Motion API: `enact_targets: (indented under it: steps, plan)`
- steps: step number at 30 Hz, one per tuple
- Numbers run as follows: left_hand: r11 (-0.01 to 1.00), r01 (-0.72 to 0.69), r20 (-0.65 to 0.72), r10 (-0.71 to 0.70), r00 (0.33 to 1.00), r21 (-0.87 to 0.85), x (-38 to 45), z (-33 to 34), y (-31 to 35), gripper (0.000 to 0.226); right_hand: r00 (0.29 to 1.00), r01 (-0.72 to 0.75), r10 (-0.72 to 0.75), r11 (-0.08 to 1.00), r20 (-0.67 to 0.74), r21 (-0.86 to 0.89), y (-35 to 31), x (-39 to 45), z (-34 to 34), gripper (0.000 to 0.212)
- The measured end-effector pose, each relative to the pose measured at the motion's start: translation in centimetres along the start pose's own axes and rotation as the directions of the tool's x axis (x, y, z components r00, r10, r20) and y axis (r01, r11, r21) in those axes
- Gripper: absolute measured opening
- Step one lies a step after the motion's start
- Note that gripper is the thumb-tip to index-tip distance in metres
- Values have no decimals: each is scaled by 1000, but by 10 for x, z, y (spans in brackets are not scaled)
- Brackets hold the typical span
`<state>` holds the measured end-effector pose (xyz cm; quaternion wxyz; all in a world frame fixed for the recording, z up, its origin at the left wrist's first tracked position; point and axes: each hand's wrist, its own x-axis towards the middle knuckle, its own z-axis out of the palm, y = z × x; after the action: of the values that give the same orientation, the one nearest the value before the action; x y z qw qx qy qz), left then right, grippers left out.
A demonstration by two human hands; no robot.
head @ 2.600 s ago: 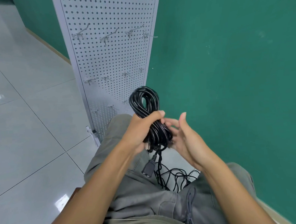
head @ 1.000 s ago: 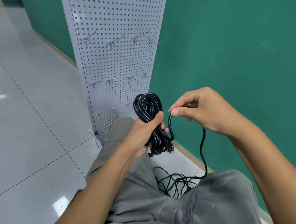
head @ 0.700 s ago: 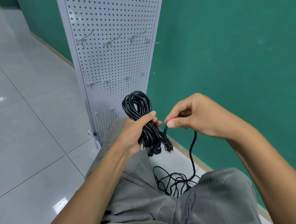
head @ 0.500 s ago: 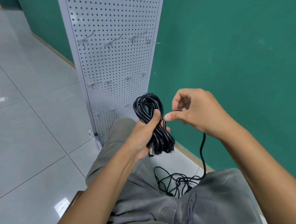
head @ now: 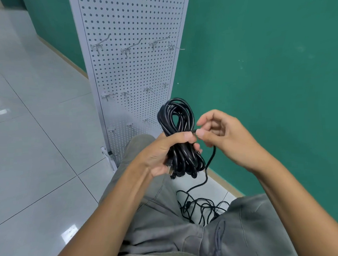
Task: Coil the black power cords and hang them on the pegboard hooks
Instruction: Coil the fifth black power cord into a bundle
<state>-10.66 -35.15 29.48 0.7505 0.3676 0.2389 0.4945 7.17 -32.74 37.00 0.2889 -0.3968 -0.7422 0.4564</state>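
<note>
A coil of black power cord (head: pixel 175 119) stands upright in my left hand (head: pixel 161 153), which grips it around the middle with the thumb across the front. A plug end pokes out below that hand. My right hand (head: pixel 225 136) pinches the loose strand of the same cord right at the coil, beside my left thumb. From there the strand drops to a tangle of black cord (head: pixel 201 208) on the floor between my knees. The white pegboard (head: pixel 134 71) stands just behind the coil, with bare metal hooks (head: pixel 128 48) in three rows.
A green wall (head: pixel 268 64) runs along the right, close to my right hand. Grey floor tiles (head: pixel 38 144) spread out to the left. My knees in grey trousers (head: pixel 169 225) fill the bottom of the view.
My right hand has brought the loose strand in from the side and laid it against the coil at my left thumb. The coil has stayed in my left hand.
</note>
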Motion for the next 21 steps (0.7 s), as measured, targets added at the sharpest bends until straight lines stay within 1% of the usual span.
enact_targets:
  steps: [2, 4, 7, 9, 11, 14, 16, 18, 19, 21]
  plan:
    - [1000, -8, 20, 8, 1000, 29, -2, 0, 6, 44, 1000, -11, 11, 999, 15, 44, 10, -6, -1, 10]
    - [1000, -4, 40, 4, 999, 2, -4, 2, 10, 41, 999, -41, 41, 999, 27, 26, 21, -12, -3, 15]
    - [998, 13, -35, -15, 999, -65, -6, 0, 12, 38, 995, -83, 86, 995, 47, -56, 35, -22, -6, 15]
    - [998, 40, -53, -44, 998, -58, -5, -2, 12, 37, 997, -82, 82, 997, -4, -14, 40, -27, -9, 12]
    - [996, 84, -94, -85, 992, -17, -5, -4, 10, 28, 996, -50, 52, 998, -79, 23, 39, -29, -14, 9]
    - [988, 155, -189, -148, 971, 25, -5, -4, 7, 23, 990, -1, -1, 1000, -139, -16, 28, -29, -19, 9]
    - [980, 171, -221, -145, 964, 103, -4, -3, 6, 19, 986, 25, -32, 999, -162, -44, 17, -28, -21, 8]
    - [961, 180, -238, -128, 963, 210, -3, 0, 2, 16, 978, 38, -38, 999, -206, -4, 6, -24, -19, 5]
    - [950, 189, -242, -128, 962, 250, -3, 2, 0, 16, 975, 38, -31, 999, -219, 25, 1, -21, -15, 5]
    - [931, 208, -215, -147, 966, 299, -1, 8, -8, 30, 973, 26, -20, 999, -229, 25, -7, -15, -7, 8]
